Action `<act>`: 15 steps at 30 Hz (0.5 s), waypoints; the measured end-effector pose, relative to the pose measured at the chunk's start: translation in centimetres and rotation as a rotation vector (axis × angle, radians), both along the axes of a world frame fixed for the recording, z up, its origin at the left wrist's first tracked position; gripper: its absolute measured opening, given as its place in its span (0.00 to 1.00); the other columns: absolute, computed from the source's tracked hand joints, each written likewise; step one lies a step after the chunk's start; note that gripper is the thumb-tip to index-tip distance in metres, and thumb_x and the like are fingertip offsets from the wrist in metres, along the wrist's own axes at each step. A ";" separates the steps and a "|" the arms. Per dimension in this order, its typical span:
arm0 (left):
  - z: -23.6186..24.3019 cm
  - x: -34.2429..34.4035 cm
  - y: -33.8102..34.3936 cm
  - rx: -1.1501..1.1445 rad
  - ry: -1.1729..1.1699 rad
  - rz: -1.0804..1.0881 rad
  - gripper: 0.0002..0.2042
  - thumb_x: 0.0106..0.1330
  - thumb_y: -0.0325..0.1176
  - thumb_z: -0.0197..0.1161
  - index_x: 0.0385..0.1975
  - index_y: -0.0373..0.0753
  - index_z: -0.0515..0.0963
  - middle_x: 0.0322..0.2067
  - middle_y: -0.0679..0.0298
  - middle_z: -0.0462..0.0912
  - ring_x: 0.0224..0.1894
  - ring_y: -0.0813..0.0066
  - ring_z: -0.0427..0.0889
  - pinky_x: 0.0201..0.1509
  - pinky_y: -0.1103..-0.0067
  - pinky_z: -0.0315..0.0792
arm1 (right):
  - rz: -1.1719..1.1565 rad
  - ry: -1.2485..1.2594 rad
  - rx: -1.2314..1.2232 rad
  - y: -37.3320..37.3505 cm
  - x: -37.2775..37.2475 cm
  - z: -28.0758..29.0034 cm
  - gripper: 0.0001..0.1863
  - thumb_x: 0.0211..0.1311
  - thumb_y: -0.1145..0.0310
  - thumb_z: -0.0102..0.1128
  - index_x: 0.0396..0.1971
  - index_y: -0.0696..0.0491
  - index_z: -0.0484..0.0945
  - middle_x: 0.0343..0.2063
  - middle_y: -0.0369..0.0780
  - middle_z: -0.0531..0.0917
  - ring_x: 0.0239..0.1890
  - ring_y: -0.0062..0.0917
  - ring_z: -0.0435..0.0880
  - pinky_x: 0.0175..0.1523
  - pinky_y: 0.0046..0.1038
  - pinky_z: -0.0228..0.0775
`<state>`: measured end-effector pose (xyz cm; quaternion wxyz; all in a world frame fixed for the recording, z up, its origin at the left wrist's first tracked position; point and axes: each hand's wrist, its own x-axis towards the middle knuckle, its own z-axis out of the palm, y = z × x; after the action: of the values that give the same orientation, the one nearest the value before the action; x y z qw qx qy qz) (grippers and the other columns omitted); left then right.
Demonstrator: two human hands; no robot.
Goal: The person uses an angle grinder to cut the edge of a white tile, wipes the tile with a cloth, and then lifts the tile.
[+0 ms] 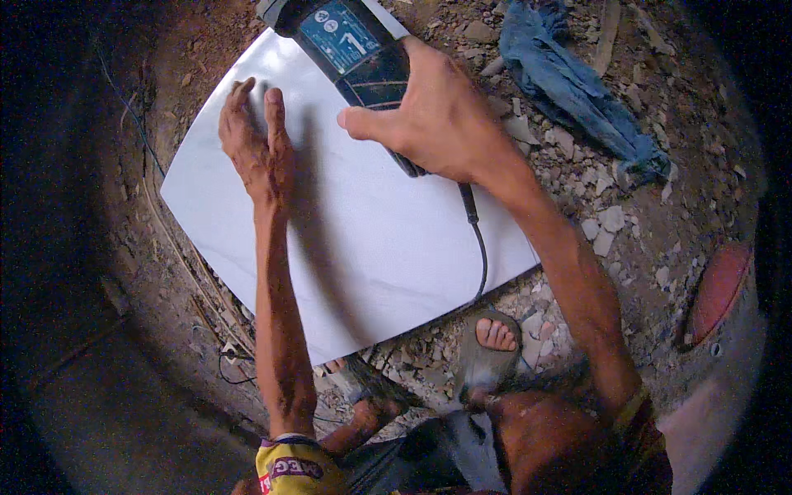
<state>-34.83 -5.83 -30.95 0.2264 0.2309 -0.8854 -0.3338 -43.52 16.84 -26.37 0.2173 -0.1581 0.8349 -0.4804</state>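
On my remote feed I count one dark power tool [363,70], one black cord [482,256], one white panel [396,239], one blue cloth [569,91], two sandals [488,361], and rubble pieces [611,219] too many to number.

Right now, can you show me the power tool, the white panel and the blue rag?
Power tool [368,76]: head view, on its dark body.
White panel [404,247]: head view, on its bare top.
Blue rag [571,92]: head view, on its crumpled middle.

The view's upper edge cuts off the power tool [363,70], which partly hides the white panel [375,231].
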 end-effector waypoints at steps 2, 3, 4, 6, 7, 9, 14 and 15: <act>-1.4 -0.3 -2.3 -0.396 -0.090 -0.080 0.29 0.81 0.54 0.65 0.70 0.37 0.78 0.73 0.43 0.75 0.77 0.45 0.70 0.83 0.55 0.59 | -0.004 0.087 -0.011 -1.0 -1.5 -1.1 0.33 0.52 0.51 0.85 0.49 0.61 0.83 0.36 0.47 0.90 0.37 0.34 0.90 0.47 0.39 0.84; -1.7 0.0 -1.9 -0.370 -0.138 -0.119 0.34 0.77 0.56 0.69 0.74 0.39 0.73 0.78 0.43 0.69 0.81 0.42 0.63 0.85 0.50 0.52 | -0.005 0.082 0.011 -1.4 -1.8 -2.0 0.36 0.52 0.50 0.84 0.50 0.62 0.83 0.37 0.49 0.90 0.38 0.38 0.91 0.48 0.41 0.84; -2.0 -0.1 -1.4 -0.363 -0.148 -0.122 0.34 0.77 0.56 0.69 0.74 0.39 0.73 0.78 0.43 0.69 0.81 0.42 0.63 0.85 0.50 0.52 | -0.005 0.071 0.018 -1.6 -2.0 -2.6 0.36 0.52 0.50 0.84 0.50 0.62 0.83 0.37 0.49 0.90 0.38 0.38 0.91 0.48 0.41 0.84; -2.2 -0.5 -0.8 -0.457 -0.166 -0.076 0.36 0.75 0.57 0.71 0.75 0.41 0.72 0.78 0.44 0.68 0.81 0.43 0.63 0.85 0.51 0.52 | -0.006 0.067 0.078 -2.3 -2.3 -3.4 0.37 0.51 0.49 0.84 0.52 0.63 0.83 0.38 0.51 0.90 0.40 0.41 0.92 0.50 0.42 0.84; -2.2 -0.6 -0.9 -0.459 -0.172 -0.073 0.36 0.75 0.57 0.71 0.75 0.41 0.72 0.78 0.44 0.68 0.81 0.43 0.63 0.85 0.51 0.52 | -0.001 0.062 0.075 -2.6 -2.4 -3.8 0.37 0.51 0.49 0.84 0.52 0.63 0.83 0.38 0.51 0.90 0.40 0.41 0.92 0.50 0.42 0.84; -2.1 -0.9 -1.0 -0.491 -0.165 -0.099 0.38 0.73 0.56 0.73 0.77 0.43 0.70 0.79 0.45 0.68 0.81 0.43 0.64 0.86 0.50 0.52 | -0.014 0.069 -0.026 -3.1 -2.5 -3.9 0.37 0.51 0.49 0.84 0.52 0.64 0.83 0.39 0.53 0.90 0.42 0.43 0.92 0.51 0.43 0.84; -1.6 -1.0 -1.0 -0.394 -0.107 -0.196 0.39 0.72 0.50 0.74 0.81 0.47 0.68 0.80 0.48 0.68 0.82 0.48 0.65 0.86 0.49 0.52 | -0.008 -0.015 0.022 -4.1 -3.6 -2.7 0.36 0.51 0.49 0.84 0.50 0.64 0.83 0.39 0.54 0.90 0.41 0.44 0.92 0.51 0.44 0.84; -1.7 -0.9 -1.1 -0.351 -0.106 -0.306 0.39 0.72 0.47 0.73 0.81 0.47 0.68 0.80 0.49 0.68 0.82 0.49 0.66 0.86 0.49 0.52 | -0.014 -0.013 0.015 -4.4 -3.8 -2.7 0.36 0.51 0.49 0.84 0.49 0.64 0.83 0.38 0.54 0.90 0.41 0.45 0.92 0.50 0.44 0.84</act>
<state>-35.72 -6.97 -32.67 0.1630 0.0682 -0.9653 -0.1924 -47.32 12.43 -29.08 0.2207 -0.1477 0.8382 -0.4764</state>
